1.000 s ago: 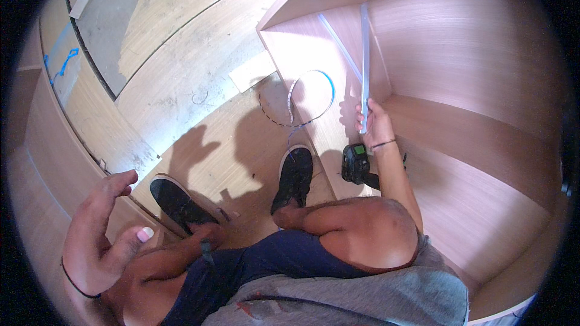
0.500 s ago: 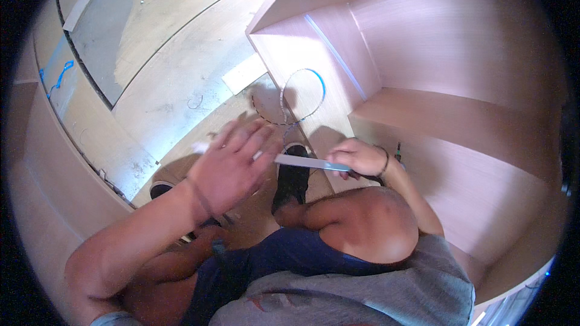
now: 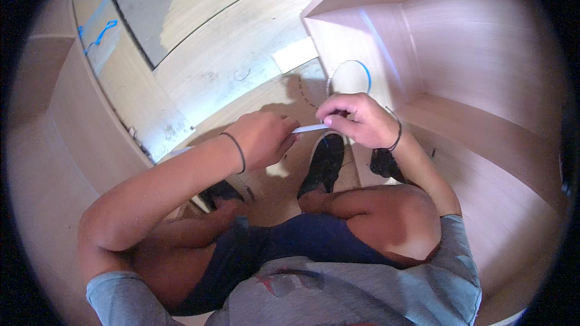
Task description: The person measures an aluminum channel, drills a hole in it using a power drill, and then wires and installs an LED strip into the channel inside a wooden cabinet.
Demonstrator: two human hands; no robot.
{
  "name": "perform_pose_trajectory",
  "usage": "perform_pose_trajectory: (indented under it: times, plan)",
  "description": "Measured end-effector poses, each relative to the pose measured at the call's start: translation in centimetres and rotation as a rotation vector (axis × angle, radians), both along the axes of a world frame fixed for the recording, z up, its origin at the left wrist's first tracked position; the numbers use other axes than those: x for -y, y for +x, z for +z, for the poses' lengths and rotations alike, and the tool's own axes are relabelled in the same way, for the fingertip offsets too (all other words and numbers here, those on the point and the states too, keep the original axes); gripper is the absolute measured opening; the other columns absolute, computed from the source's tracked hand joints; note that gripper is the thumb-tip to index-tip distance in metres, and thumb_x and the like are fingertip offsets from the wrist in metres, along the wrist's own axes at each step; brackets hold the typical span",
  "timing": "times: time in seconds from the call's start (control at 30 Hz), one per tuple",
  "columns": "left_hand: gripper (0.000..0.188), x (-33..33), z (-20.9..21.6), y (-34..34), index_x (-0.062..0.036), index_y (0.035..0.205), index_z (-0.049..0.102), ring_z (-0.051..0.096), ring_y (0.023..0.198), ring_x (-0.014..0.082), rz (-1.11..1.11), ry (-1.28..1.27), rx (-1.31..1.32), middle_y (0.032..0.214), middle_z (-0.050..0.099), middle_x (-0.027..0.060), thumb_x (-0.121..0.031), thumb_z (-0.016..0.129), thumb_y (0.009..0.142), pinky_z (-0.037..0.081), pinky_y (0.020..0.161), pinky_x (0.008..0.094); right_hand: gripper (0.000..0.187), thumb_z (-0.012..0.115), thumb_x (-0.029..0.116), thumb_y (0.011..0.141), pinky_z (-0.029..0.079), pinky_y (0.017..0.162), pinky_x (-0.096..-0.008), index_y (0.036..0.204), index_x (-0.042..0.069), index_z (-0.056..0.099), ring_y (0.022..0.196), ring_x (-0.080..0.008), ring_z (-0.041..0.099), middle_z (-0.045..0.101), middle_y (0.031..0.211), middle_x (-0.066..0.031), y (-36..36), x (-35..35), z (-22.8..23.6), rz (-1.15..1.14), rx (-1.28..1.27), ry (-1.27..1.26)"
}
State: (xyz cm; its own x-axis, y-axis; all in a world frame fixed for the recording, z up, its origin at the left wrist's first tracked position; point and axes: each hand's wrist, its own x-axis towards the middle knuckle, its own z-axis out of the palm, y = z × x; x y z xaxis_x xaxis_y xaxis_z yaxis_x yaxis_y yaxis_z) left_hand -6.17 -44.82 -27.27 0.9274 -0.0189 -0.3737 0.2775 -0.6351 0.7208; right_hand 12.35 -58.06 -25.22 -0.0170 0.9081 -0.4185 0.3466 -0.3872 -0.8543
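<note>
My left hand (image 3: 263, 139) is closed on a narrow white strip (image 3: 310, 128), which bridges the short gap between my hands. Its other end seems to show beyond my left wrist. My right hand (image 3: 362, 121) pinches the strip between thumb and fingers. Just beyond the right hand a thin flexible band (image 3: 368, 75), part blue and part pale, curls in a loop; whether it joins the strip is hidden by my fingers. Both hands are held above my dark shoe (image 3: 326, 160).
An open wooden cabinet (image 3: 459, 48) rises on the right, with another wooden panel (image 3: 66, 127) along the left. A pale board piece (image 3: 295, 54) lies on the floor by the cabinet's corner. Blue tape (image 3: 106, 32) lies at the far left. A dark object (image 3: 384, 164) sits beneath my right forearm.
My right hand has moved up and away from me, with its end of the strip. My left hand has shifted right and nearer to it. The view has turned slightly.
</note>
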Motion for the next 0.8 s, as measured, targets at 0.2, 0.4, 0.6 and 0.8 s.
perform_pose_trajectory:
  times: [0.2,0.4,0.6,0.8]
  plan:
    - [0.02,-0.9,0.6,-0.1,-0.008,0.093,0.056,0.058,0.068,0.0361,-0.093,0.083,-0.016,0.072,0.058,0.0167,-0.024,0.05,0.083,0.046,0.059,0.0454,0.013,0.053,0.009,0.084,0.044,0.07,-0.0234,0.092,0.0,0.058,0.074,-0.0078,0.053,0.059,0.08,-0.0015,0.7,-1.0,-0.9,0.077,-0.131,-0.156]
    - [0.016,-1.8,1.5,0.9,-0.0106,0.089,0.057,0.057,0.063,0.0342,-0.168,0.082,0.013,0.066,0.057,0.0141,-0.024,0.051,0.082,0.045,0.055,0.0451,0.011,0.055,0.011,0.083,0.042,0.065,-0.0209,0.089,0.003,0.058,0.071,-0.0051,0.051,0.057,0.077,0.0021,1.5,-1.3,-2.0,0.146,-0.409,-0.399]
    - [0.015,-2.5,1.5,0.9,-0.0091,0.088,0.056,0.055,0.062,0.0366,-0.147,-0.081,0.045,0.063,0.055,0.0166,-0.022,0.052,0.082,0.042,0.055,0.0466,0.014,0.049,0.017,0.088,0.039,0.058,-0.02,0.088,0.004,0.054,0.065,-0.0034,0.045,0.049,0.072,0.0067,1.7,-0.6,-2.5,0.197,-0.598,-0.35]
    - [0.019,-2.4,0.6,0.4,-0.0021,0.083,0.053,0.051,0.058,0.0359,-0.099,-0.384,0.122,0.062,0.05,0.0194,-0.02,0.048,0.086,0.039,0.054,0.0425,0.016,0.047,0.018,0.09,0.038,0.061,-0.0185,0.089,0.003,0.054,0.07,-0.0024,0.045,0.049,0.073,0.0051,1.2,-0.8,-2.1,0.174,-0.672,-0.246]
